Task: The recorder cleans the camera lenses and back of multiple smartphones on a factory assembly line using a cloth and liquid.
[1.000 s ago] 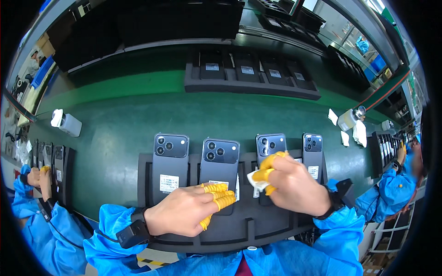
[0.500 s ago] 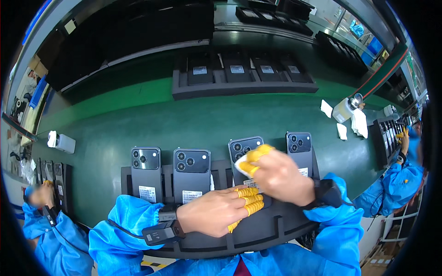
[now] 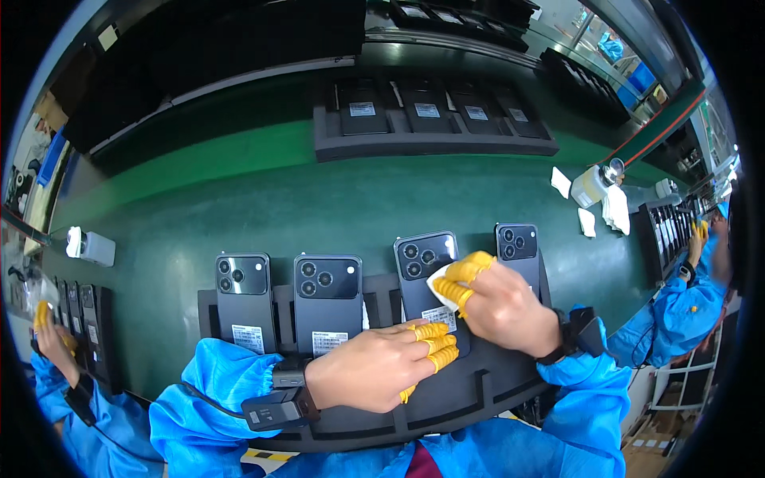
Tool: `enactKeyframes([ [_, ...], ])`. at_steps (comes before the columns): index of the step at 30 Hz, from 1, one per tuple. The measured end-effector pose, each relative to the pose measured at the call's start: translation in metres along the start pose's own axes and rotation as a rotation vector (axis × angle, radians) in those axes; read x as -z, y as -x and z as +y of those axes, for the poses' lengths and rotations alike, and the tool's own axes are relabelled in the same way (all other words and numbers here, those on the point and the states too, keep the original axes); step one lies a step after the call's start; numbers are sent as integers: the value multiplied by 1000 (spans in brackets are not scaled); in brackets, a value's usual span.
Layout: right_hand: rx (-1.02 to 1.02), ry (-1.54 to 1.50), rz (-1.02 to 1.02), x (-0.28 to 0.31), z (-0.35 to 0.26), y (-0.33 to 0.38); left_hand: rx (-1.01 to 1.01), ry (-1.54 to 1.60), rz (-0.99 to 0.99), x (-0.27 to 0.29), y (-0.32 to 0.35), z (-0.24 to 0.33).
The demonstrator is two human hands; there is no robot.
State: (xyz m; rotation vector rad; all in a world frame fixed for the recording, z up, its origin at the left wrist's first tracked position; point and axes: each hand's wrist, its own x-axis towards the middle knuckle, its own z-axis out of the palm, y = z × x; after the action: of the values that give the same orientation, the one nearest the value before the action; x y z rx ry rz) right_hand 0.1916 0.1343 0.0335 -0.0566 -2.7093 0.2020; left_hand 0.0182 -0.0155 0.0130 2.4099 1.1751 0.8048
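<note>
Four dark smartphones lie camera side up in a black foam tray (image 3: 351, 434) in front of me. My left hand (image 3: 374, 366), with yellow finger cots, grips the lower end of the third smartphone (image 3: 414, 288). This phone sits slightly askew, its lower edge hidden by the hand. My right hand (image 3: 502, 307), also in yellow finger cots, pinches a folded white wipe (image 3: 437, 280) against that phone's back, just below its camera block. To the left lie the first smartphone (image 3: 243, 307) and the second smartphone (image 3: 327, 311); the fourth smartphone (image 3: 516, 241) is at the right, partly behind my right hand.
Beyond, another foam tray (image 3: 438, 149) holds phones on the green bench (image 3: 239, 203). A dispenser bottle (image 3: 590, 187) stands at right among white wipes (image 3: 615, 211); a white bottle (image 3: 97, 248) is at left. Co-workers in blue sleeves handle trays on both sides.
My right hand and the wipe have shifted from the phone's camera block down and to the right, uncovering the lenses. My left hand keeps its hold on the phone.
</note>
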Motion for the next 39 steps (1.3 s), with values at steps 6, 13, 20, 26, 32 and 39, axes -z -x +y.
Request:
enactKeyframes([
  [6, 133, 69, -42, -16, -19, -26, 53, 58, -134, 2, -2, 0],
  [13, 43, 485, 52, -3, 49, -51, 14, -7, -102, 0, -4, -1],
  [20, -151, -41, -19, 23, 48, -66, 82, 59, -278, 3, -4, -5],
  [26, -74, -119, -82, 7, 35, -71, 117, 59, -246, 3, -6, 0],
  [32, -211, -111, -75, 20, 44, -53, 68, 22, -141, 5, -7, 1],
  [39, -439, -58, 67, 14, 44, -12, 124, 27, -241, 8, -6, 1],
])
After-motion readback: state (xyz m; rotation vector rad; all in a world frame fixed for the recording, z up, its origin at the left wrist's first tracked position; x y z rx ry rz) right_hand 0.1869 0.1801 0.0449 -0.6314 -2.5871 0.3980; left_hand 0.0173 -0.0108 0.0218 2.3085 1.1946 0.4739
